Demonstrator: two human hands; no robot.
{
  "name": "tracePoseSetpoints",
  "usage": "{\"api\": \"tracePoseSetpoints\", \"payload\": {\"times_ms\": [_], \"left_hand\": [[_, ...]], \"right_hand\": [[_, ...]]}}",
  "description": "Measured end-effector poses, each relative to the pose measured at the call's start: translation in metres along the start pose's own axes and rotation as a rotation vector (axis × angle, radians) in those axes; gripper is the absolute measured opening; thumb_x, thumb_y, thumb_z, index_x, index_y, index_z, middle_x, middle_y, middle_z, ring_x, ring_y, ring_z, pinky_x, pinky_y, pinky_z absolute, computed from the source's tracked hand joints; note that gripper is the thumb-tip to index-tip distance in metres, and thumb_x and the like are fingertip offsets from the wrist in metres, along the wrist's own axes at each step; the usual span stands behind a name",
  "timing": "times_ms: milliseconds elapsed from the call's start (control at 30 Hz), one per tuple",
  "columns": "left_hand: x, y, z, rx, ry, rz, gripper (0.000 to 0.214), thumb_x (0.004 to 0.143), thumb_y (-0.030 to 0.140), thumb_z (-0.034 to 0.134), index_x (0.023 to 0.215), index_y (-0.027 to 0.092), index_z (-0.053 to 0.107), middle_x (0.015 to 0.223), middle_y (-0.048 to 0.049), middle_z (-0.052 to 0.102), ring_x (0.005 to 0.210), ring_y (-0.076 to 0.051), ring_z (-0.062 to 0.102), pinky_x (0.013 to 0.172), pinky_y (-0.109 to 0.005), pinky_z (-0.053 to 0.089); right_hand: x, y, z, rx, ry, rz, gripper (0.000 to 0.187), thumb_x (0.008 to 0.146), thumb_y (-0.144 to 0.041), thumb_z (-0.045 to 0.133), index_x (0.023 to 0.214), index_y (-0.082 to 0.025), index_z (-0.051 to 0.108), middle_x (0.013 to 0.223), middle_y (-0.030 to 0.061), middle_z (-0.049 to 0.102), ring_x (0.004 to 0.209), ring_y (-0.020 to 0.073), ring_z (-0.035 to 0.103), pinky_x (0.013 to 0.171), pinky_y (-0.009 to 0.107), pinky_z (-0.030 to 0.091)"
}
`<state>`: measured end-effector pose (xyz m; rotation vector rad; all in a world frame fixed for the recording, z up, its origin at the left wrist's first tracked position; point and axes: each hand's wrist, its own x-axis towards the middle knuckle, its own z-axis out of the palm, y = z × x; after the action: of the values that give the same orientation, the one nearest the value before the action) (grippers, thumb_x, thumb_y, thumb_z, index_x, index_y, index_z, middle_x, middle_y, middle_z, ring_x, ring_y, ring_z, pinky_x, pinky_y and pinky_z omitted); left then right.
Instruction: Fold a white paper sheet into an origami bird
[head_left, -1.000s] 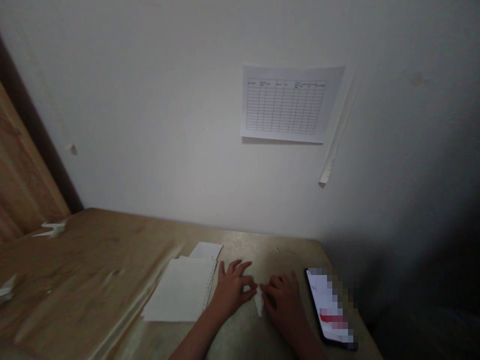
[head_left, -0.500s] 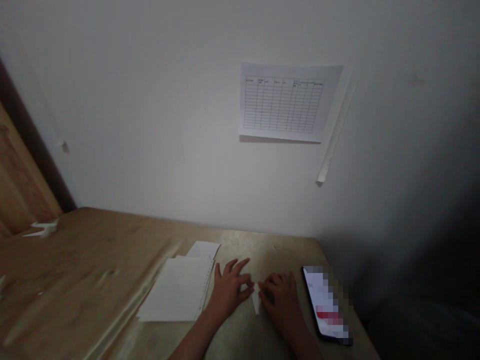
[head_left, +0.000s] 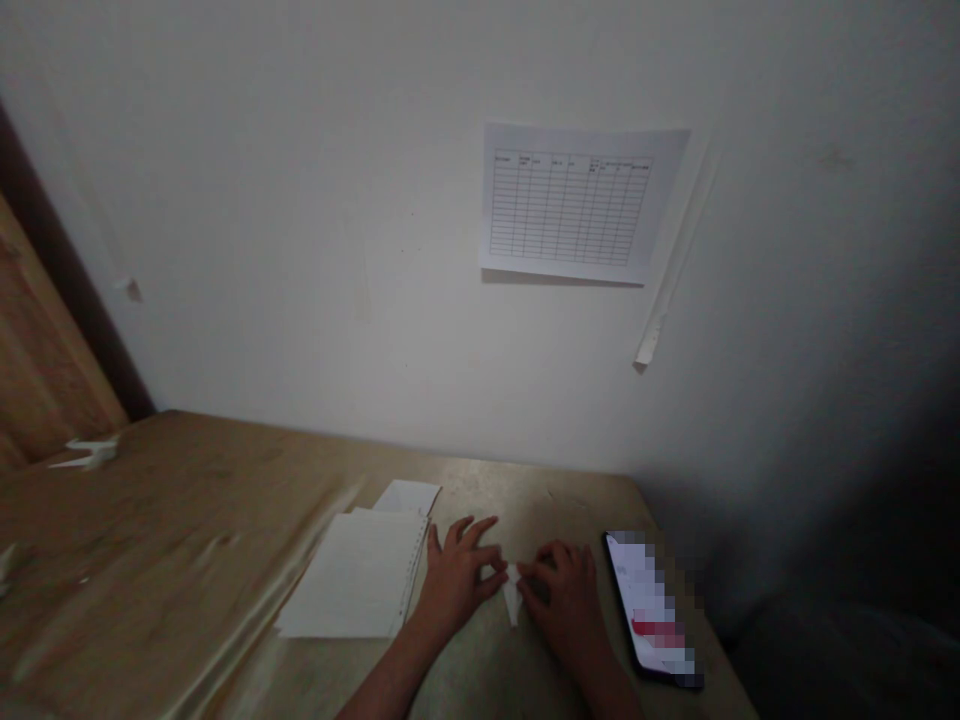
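A small folded piece of white paper (head_left: 513, 602), narrowing to a point toward me, is between my hands just above or on the table. My left hand (head_left: 461, 572) pinches its left edge between thumb and index finger, the other fingers spread. From the other side, my right hand (head_left: 562, 588) grips the paper's right edge with thumb and fingertips. A stack of white ruled sheets (head_left: 352, 575) lies left of my left hand, with another folded white sheet (head_left: 409, 496) at its far end.
A phone (head_left: 652, 610) with a lit screen lies right of my right hand, near the brown table's (head_left: 247, 480) right edge. Scraps of white paper (head_left: 94, 453) lie at the far left. A printed table sheet (head_left: 566, 205) hangs on the wall behind.
My hands and the folded paper stay almost in place, both hands still pinching it. The view has shifted very slightly.
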<state>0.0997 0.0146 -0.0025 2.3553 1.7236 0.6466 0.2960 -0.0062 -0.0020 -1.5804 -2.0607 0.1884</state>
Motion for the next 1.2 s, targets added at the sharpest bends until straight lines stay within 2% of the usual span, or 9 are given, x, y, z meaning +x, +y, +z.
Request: {"api": "tracePoseSetpoints", "payload": {"times_ms": [233, 733, 967, 1200], "left_hand": [[-0.002, 0.007, -0.006, 0.004, 0.002, -0.048, 0.010, 0.079, 0.030, 0.075, 0.089, 0.034, 0.073, 0.147, 0.0047, 0.053, 0.137, -0.035, 0.038, 0.110, -0.076, 0.006], [-0.002, 0.006, -0.005, 0.007, 0.029, -0.069, 0.011, 0.079, 0.027, 0.074, 0.086, 0.035, 0.074, 0.145, 0.0051, 0.055, 0.137, -0.035, 0.038, 0.110, -0.074, 0.009], [-0.003, 0.007, -0.003, 0.011, 0.022, -0.082, 0.012, 0.080, 0.028, 0.073, 0.089, 0.036, 0.074, 0.145, 0.0054, 0.054, 0.137, -0.036, 0.038, 0.109, -0.075, 0.009], [-0.002, 0.003, -0.003, 0.025, 0.029, -0.091, 0.010, 0.079, 0.032, 0.074, 0.088, 0.031, 0.071, 0.144, 0.0031, 0.056, 0.137, -0.036, 0.039, 0.110, -0.073, 0.015]], "right_hand": [[0.000, -0.003, -0.003, -0.031, 0.005, 0.048, 0.010, 0.087, -0.038, 0.067, 0.092, -0.036, 0.075, 0.104, 0.0029, 0.064, 0.107, 0.0239, 0.053, 0.107, 0.046, 0.028], [0.002, 0.001, 0.003, 0.007, 0.097, 0.083, 0.004, 0.080, -0.035, 0.074, 0.083, -0.032, 0.075, 0.098, 0.0019, 0.065, 0.102, 0.0237, 0.055, 0.104, 0.043, 0.031], [0.003, 0.006, 0.007, 0.014, 0.094, 0.076, 0.005, 0.079, -0.035, 0.075, 0.080, -0.031, 0.074, 0.097, 0.0026, 0.065, 0.100, 0.0241, 0.056, 0.100, 0.041, 0.035], [0.001, 0.007, 0.008, 0.024, 0.107, 0.078, 0.005, 0.080, -0.035, 0.074, 0.082, -0.031, 0.074, 0.101, 0.0032, 0.064, 0.103, 0.0246, 0.054, 0.101, 0.042, 0.034]]}}
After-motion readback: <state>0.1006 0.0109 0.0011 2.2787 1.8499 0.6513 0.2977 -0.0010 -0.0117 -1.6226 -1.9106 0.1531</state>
